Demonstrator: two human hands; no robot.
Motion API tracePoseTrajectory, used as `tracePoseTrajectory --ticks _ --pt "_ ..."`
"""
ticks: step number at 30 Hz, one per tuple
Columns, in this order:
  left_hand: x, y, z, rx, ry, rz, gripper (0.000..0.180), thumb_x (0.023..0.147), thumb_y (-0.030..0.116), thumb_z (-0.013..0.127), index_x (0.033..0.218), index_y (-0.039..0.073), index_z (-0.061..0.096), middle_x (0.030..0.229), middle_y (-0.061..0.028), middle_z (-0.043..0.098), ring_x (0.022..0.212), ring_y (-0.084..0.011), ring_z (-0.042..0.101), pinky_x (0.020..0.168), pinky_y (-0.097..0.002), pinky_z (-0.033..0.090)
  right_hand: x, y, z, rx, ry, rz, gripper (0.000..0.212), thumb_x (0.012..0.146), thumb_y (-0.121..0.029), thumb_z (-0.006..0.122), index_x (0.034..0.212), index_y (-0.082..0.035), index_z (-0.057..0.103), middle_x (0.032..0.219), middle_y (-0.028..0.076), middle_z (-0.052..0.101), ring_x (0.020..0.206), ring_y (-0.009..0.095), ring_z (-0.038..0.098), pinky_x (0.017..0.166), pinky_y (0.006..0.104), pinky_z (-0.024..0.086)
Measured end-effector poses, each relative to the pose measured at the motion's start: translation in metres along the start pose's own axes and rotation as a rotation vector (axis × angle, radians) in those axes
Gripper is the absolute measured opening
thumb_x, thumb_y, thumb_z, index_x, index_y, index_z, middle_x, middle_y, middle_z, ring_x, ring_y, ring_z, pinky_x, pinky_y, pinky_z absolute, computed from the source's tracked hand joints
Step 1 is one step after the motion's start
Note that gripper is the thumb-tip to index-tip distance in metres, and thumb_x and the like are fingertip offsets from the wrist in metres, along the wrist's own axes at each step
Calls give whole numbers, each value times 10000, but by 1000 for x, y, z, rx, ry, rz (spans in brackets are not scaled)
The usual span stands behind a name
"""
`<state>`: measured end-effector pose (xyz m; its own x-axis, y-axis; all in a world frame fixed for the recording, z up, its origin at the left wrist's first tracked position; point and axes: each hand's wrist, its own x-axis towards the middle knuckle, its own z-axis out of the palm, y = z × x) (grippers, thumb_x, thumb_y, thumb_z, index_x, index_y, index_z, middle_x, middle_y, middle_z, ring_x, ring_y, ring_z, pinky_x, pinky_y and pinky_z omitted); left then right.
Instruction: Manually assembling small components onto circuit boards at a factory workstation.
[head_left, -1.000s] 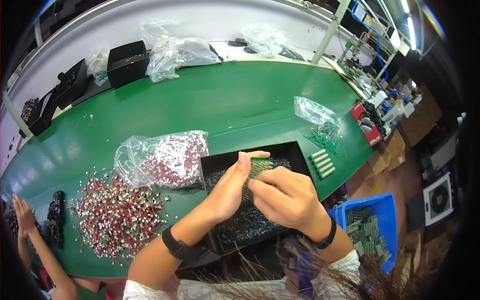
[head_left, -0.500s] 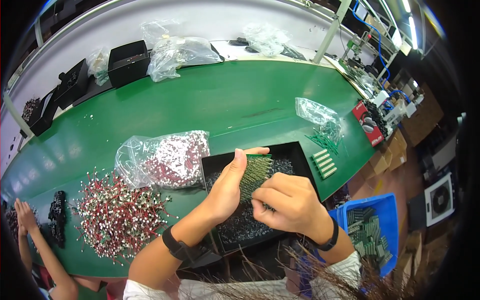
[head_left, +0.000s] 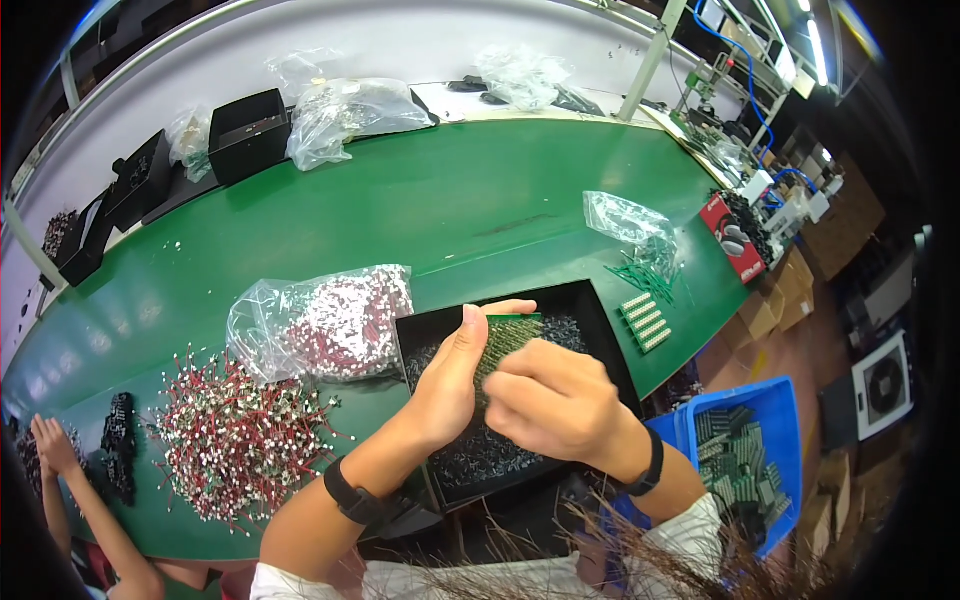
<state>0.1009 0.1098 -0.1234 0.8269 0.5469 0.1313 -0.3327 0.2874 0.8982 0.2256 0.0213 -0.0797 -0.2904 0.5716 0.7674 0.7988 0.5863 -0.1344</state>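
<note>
My left hand (head_left: 450,388) is closed on the edge of a green circuit board panel (head_left: 515,330), tilted above a black box (head_left: 612,345). Rows of small pins or parts stand on the panel's face. Over its lower part, my right hand (head_left: 562,400) has its fingers curled together in a pinch. Whatever those fingers hold is hidden, and they are slightly blurred. Inside the box beneath both hands lie many small dark parts with thin leads (head_left: 485,465). Black bands circle both wrists.
Red-and-white wire connectors (head_left: 240,435) lie heaped left, beside a clear bag of more (head_left: 350,325). Board strips (head_left: 645,322) and green wires (head_left: 645,275) lie right. A blue bin (head_left: 785,400) holds boards. Another person's hands (head_left: 52,445) are far left.
My right hand has moved slightly left and up across the panel, covering more of it. My left hand keeps its hold on the panel. The whole view has shifted a little.
</note>
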Motion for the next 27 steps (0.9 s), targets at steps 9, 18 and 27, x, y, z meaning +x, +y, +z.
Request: tracePoseTrajectory --ticks 9,18,27 --pt "1 -1 -4 -31 -3 6 725 1090 587 177 1431 38 505 1200 -89 637 1102 -187 620 988 -354 502 -9 -1 -10 -39 -67 97 292 631 62 771 905 -20 711 817 72 652 637 219 639 529 318 516" --pt "1 -2 -2 -46 -22 8 726 1088 591 174 1425 45 513 1188 -91 645 1112 -189 618 994 -360 500 -10 2 -2 -39 -53 90 310 651 61 765 944 -16 698 862 77 644 678 229 646 558 328 530" --pt "0 2 2 -95 5 24 716 1097 573 178 1401 27 529 1140 -72 653 1033 -143 624 934 -311 518 -9 7 -5 30 13 36 242 640 59 752 860 -19 688 781 75 641 634 232 643 553 318 531"
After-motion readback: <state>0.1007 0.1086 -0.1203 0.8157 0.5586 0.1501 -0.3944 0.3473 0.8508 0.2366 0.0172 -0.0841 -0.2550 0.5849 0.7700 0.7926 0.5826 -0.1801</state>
